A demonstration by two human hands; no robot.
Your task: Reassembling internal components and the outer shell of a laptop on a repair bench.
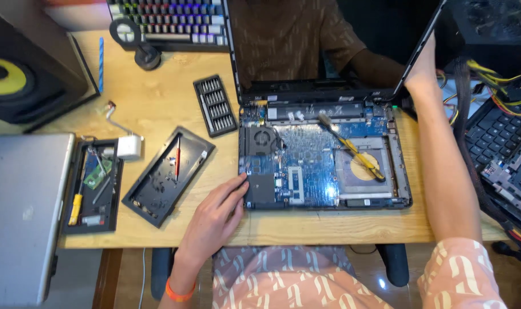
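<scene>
An opened laptop (323,154) lies near the front edge of the wooden desk (157,109), its blue circuit board and fan bare, a yellow-handled screwdriver (352,150) resting across it. The left hand (215,220) lies at its front left corner, fingers loosely together, thumb touching the casing. The right hand (423,66) grips the raised screen's edge, fingers hidden. Left of it lie a bit set (215,105) and a black cover panel (168,174).

The right hand's (423,66) fingers are being hidden behind the laptop lid (423,43); the keyboard (169,20) is being cut off by the top edge.
</scene>
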